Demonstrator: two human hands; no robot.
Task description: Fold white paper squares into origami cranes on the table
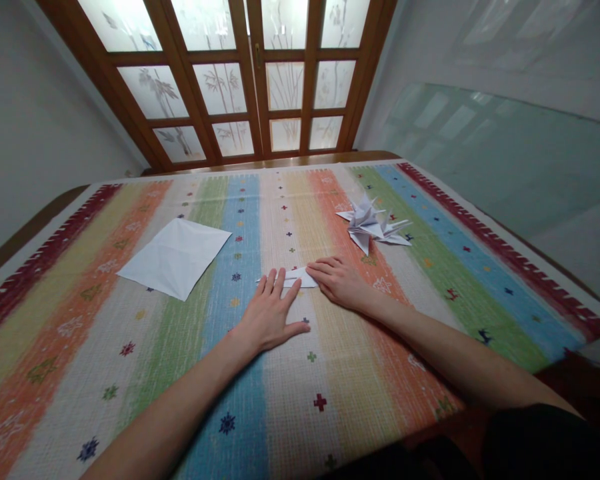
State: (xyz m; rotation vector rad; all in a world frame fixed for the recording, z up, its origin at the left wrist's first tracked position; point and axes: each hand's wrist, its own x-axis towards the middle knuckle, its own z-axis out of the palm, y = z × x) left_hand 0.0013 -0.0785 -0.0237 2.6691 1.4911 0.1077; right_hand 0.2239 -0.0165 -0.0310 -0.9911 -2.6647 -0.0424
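A narrow strip of folded white paper point(307, 279) lies flat on the striped tablecloth in front of me. My left hand point(271, 312) is spread over its left part, fingertips pressing down and thumb stretched out to the right. At the paper's right end is my right hand point(337, 281), its fingers bent and close together on the edge. The right thumb is hidden beneath the fingers. Part of the paper is covered by both hands.
A square white sheet point(177, 257) with faint creases lies to the left. Several folded paper cranes point(373, 227) sit in a cluster at the back right. The striped tablecloth point(290, 400) covers the table. Wooden doors with glass panes point(255, 87) stand beyond the far edge.
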